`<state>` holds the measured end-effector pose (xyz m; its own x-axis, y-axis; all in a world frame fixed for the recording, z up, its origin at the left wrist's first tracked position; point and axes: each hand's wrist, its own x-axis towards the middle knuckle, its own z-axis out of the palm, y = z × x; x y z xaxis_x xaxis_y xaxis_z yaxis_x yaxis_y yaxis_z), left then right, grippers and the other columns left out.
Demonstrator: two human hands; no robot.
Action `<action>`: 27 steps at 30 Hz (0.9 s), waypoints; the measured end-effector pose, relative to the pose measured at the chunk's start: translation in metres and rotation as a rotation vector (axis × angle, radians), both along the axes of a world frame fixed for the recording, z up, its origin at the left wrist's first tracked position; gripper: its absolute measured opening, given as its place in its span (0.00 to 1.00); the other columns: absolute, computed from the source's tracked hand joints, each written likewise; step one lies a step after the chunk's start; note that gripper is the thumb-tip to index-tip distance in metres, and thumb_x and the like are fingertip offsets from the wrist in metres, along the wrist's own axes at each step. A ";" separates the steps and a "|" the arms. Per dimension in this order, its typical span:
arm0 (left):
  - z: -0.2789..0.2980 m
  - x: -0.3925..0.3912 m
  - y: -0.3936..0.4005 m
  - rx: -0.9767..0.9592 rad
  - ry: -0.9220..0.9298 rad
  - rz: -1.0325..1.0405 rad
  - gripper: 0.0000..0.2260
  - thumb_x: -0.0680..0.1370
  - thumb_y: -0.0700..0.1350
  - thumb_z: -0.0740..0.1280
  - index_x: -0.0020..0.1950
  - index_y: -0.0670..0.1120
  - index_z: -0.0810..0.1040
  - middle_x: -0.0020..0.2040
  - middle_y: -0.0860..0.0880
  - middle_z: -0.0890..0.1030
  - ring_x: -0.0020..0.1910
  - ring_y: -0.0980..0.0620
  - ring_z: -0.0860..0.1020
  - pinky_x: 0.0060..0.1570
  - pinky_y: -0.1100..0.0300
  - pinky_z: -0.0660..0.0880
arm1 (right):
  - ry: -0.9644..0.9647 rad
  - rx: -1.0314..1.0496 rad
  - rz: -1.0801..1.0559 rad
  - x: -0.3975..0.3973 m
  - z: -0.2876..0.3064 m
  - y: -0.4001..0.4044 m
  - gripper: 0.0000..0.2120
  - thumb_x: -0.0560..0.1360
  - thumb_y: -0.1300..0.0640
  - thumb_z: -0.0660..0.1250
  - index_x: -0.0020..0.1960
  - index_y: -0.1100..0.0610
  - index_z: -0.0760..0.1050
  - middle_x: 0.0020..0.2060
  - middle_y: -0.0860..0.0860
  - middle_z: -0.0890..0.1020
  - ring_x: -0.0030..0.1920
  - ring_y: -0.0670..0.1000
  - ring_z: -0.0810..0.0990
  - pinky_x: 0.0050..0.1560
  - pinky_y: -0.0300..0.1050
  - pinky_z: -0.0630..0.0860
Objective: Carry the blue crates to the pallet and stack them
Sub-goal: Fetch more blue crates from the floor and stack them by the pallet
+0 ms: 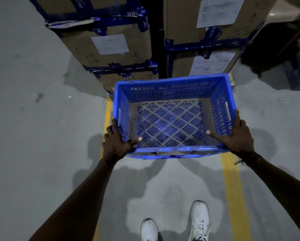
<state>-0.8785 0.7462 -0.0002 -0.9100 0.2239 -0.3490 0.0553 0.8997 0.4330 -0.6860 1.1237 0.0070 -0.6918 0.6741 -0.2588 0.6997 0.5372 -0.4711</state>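
A blue crate (pixel 173 115) occupies the centre of the frame, held in the air above the floor (pixel 32 119). The crate is open-topped, with slotted walls and a lattice-pattern base; nothing lies inside it. A handle slot is visible in each short wall.

The left hand (pixel 118 142) grasps the crate at its near left corner: the thumb hooks over the rim into the interior, and the fingers wrap the outside of the left wall. The right hand (pixel 236 136) grasps the near right corner in the same manner, thumb inside over the rim and fingers along the outside of the right wall. Both forearms extend from the lower edge of the frame up to the crate.

Beyond the crate, in the upper half of the frame, stand two stacks of cardboard boxes (pixel 111 49) bound with blue tape, separated by a dark gap. White paper labels (pixel 110 44) are fixed to the box faces. The far wall of the crate is near the lower boxes; whether it touches them cannot be determined.

Two yellow floor lines (pixel 232 188) run from the lower frame towards the boxes, one at each side of the crate. Two white shoes (pixel 199 220) appear at the bottom centre, between the lines. Shadows of the arms and crate fall on the grey floor below the crate.
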 end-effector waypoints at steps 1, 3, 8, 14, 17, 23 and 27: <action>0.004 0.002 -0.001 0.002 -0.040 -0.008 0.68 0.53 0.82 0.68 0.81 0.56 0.36 0.75 0.45 0.60 0.69 0.35 0.67 0.64 0.36 0.70 | -0.024 -0.027 0.006 0.003 0.004 -0.002 0.69 0.52 0.16 0.65 0.80 0.45 0.38 0.68 0.61 0.67 0.65 0.66 0.70 0.62 0.64 0.74; 0.010 0.007 -0.005 0.011 -0.085 -0.029 0.74 0.47 0.80 0.73 0.80 0.58 0.33 0.76 0.47 0.57 0.72 0.36 0.65 0.66 0.36 0.70 | -0.059 -0.050 0.024 0.009 0.009 -0.008 0.74 0.48 0.16 0.68 0.80 0.46 0.36 0.70 0.61 0.64 0.68 0.66 0.67 0.65 0.65 0.72; 0.013 0.009 -0.007 0.089 -0.055 -0.058 0.78 0.45 0.75 0.78 0.81 0.54 0.35 0.74 0.44 0.60 0.72 0.37 0.66 0.67 0.41 0.72 | -0.069 -0.067 0.063 0.016 0.013 -0.011 0.81 0.41 0.17 0.69 0.80 0.47 0.33 0.72 0.59 0.61 0.71 0.64 0.63 0.65 0.66 0.71; 0.014 0.006 -0.008 0.124 0.014 -0.071 0.77 0.45 0.75 0.78 0.82 0.52 0.40 0.72 0.41 0.65 0.69 0.37 0.70 0.63 0.40 0.74 | -0.059 -0.051 0.055 0.015 0.007 -0.011 0.82 0.38 0.14 0.65 0.80 0.48 0.32 0.72 0.60 0.62 0.70 0.65 0.64 0.62 0.67 0.73; 0.016 0.006 -0.006 0.124 -0.001 -0.051 0.77 0.44 0.76 0.77 0.82 0.53 0.40 0.73 0.42 0.64 0.70 0.37 0.68 0.65 0.39 0.73 | -0.059 -0.056 0.058 0.011 0.009 -0.009 0.82 0.39 0.14 0.65 0.80 0.48 0.32 0.71 0.60 0.63 0.69 0.66 0.65 0.61 0.67 0.74; 0.023 0.014 0.001 0.108 -0.040 -0.017 0.78 0.43 0.75 0.78 0.82 0.53 0.40 0.73 0.42 0.63 0.70 0.37 0.67 0.68 0.39 0.70 | -0.058 -0.083 0.074 0.006 0.017 -0.003 0.82 0.40 0.18 0.71 0.79 0.47 0.30 0.70 0.59 0.65 0.70 0.64 0.64 0.63 0.66 0.73; 0.026 0.009 0.000 0.092 -0.053 -0.029 0.78 0.42 0.77 0.76 0.82 0.53 0.39 0.74 0.42 0.62 0.72 0.37 0.66 0.69 0.38 0.69 | -0.082 -0.091 0.031 0.008 0.023 -0.012 0.83 0.38 0.17 0.71 0.80 0.48 0.33 0.70 0.59 0.64 0.69 0.64 0.65 0.65 0.65 0.72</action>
<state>-0.8698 0.7457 0.0255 -0.8833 0.2833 -0.3734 0.0556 0.8544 0.5167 -0.6776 1.1120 0.0296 -0.6856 0.6242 -0.3745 0.7219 0.5166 -0.4605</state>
